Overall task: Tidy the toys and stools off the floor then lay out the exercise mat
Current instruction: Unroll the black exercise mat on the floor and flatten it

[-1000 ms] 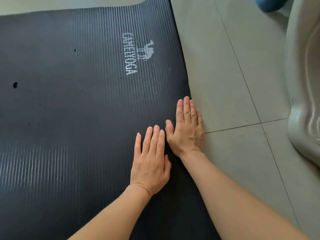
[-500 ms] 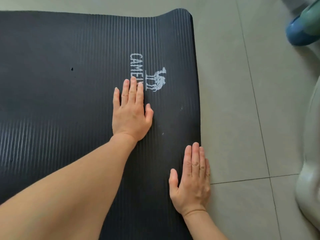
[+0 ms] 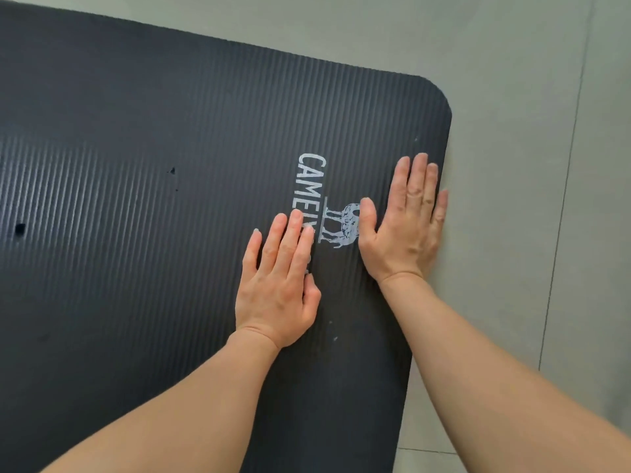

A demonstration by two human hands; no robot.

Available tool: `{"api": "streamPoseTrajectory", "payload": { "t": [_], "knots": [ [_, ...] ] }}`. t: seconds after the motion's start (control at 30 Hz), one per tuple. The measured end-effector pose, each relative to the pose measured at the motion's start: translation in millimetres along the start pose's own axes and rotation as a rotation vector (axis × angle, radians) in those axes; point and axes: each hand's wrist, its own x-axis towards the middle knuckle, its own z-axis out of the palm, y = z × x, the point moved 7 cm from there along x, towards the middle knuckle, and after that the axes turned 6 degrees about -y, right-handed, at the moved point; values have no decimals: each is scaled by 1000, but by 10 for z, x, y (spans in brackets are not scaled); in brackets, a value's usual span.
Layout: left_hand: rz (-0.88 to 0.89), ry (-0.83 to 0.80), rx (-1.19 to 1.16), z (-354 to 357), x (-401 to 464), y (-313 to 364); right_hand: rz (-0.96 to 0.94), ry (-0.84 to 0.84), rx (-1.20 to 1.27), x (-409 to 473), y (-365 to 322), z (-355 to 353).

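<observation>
The black ribbed exercise mat lies flat on the grey tile floor and fills most of the view, its rounded far right corner showing. A white camel logo with lettering is printed near its right edge. My left hand lies flat, palm down, on the mat and covers the lower part of the lettering. My right hand presses flat beside the logo, its little finger at the mat's right edge. Neither hand holds anything.
Grey floor tiles run along the right of the mat and beyond its far end. The mat has two small holes towards the left.
My right hand has slid forward along the mat's right edge up to the logo. My left hand has stayed near the lettering. The view has turned, and the objects at the right are out of frame.
</observation>
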Motion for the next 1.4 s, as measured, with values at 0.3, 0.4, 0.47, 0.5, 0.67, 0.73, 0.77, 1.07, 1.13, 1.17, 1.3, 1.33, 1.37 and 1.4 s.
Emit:
{"api": "streamPoseTrajectory", "payload": {
  "t": [0.3,0.4,0.47,0.5,0.67,0.73,0.77,1.07,1.13,1.17,1.3,1.33,1.37,1.4],
  "knots": [
    [-1,-4,22,41,0,7,-12,28,-75,-52,-31,-49],
    [6,0,3,46,-14,4,-154,4,-84,206,-181,-101],
    [3,-1,18,51,-8,-2,-215,-44,-85,657,-350,-152],
    [6,-8,17,53,-13,5,-205,-89,-101,864,-403,-170],
    [2,-32,14,72,-3,8,-147,-101,-155,1113,-446,-154],
    [5,-30,8,69,-14,19,-141,-109,-153,1104,-435,-159],
    [1,-35,3,72,-17,13,-138,-118,-148,1108,-442,-147],
    [-29,-96,77,67,36,11,-75,-103,-121,815,-465,-111],
    [-38,-100,97,85,29,2,-77,-92,-128,534,-535,-65],
    [-45,-91,94,103,17,-6,-88,-90,-144,454,-555,-32],
    [-31,-68,86,87,0,1,-94,-83,-154,496,-563,-31],
    [-27,-51,91,79,17,-1,-90,-73,-140,455,-544,-32],
    [-18,-45,87,66,3,8,-70,-53,-130,281,-484,-29],
    [-12,-38,71,53,8,8,-49,-45,-126,17,-415,19]
  ]
}}
